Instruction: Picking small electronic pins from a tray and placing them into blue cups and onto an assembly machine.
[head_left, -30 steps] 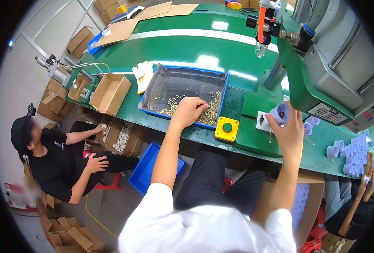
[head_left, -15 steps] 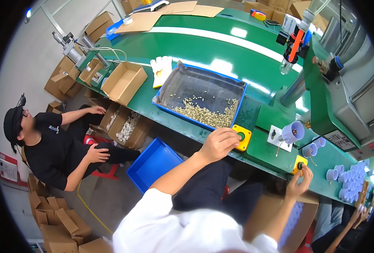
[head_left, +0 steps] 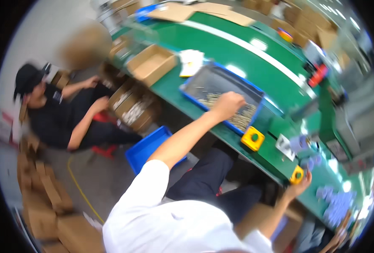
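Observation:
My left hand [head_left: 229,105] is over the near side of a blue-rimmed tray [head_left: 187,93] with a dark lining. Its fingers look bunched together but are blurred, and whether anything is between them is hidden. Small brass-coloured metal parts [head_left: 242,121] lie heaped in the tray around and beyond that hand. At the bench edge on the right, my right hand [head_left: 297,188] rests against a yellow push-button box [head_left: 296,173], fingers apart and holding nothing. A second yellow box with a green button [head_left: 253,139] sits just right of the tray.
A green machine [head_left: 343,141] stands at right, beside a white plate [head_left: 285,147] and a light purple cup [head_left: 300,144]. More purple cups [head_left: 339,206] cluster farther right. A cardboard box [head_left: 151,65] and white glove [head_left: 191,62] lie left. A seated person [head_left: 52,114] and blue bin [head_left: 149,147] are below.
My left hand has moved from beside the nearer button box to over the metal parts in the tray. My right hand stays at the other button box. The whole view has shifted and blurred.

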Tool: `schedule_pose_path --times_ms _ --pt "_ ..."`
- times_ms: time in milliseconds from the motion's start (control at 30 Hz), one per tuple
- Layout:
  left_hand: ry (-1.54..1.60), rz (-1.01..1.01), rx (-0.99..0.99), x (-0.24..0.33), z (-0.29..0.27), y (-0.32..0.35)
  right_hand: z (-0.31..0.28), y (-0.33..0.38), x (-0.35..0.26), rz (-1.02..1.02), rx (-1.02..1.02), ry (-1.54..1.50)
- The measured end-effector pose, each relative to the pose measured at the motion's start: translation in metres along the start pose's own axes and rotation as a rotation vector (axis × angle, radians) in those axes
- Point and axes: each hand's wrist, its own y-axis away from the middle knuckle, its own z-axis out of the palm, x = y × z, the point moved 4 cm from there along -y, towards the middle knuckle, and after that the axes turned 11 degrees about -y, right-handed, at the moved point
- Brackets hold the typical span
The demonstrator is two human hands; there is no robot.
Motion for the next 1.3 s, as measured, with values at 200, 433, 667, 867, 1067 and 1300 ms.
schedule_pose_path --times_ms 200,433,667,867,1067,1300 --pt "0.139 -0.25 -0.32 0.005 0.017 0.002 -0.02 -0.011 0.004 -0.233 -0.127 0.364" --pt "0.115 -0.209 -0.348 0.003 0.008 0.013 -0.024 -0.034 0.022 0.213 -0.192 -0.057" --pt "0.125 -0.117 -0.208 0.007 0.026 0.015 -0.035 -0.036 0.025 0.432 -0.207 -0.08" --pt "0.091 -0.084 -0.107 0.0 0.026 0.021 -0.02 -0.05 -0.025 0.158 -0.703 0.68" --pt "0.207 -0.077 -0.285 0.007 0.015 0.003 -0.011 -0.049 -0.076 0.091 -0.932 0.872" --pt "0.203 -0.121 -0.26 -0.001 0.005 0.02 0.045 -0.024 -0.117 -0.019 -0.936 0.803"
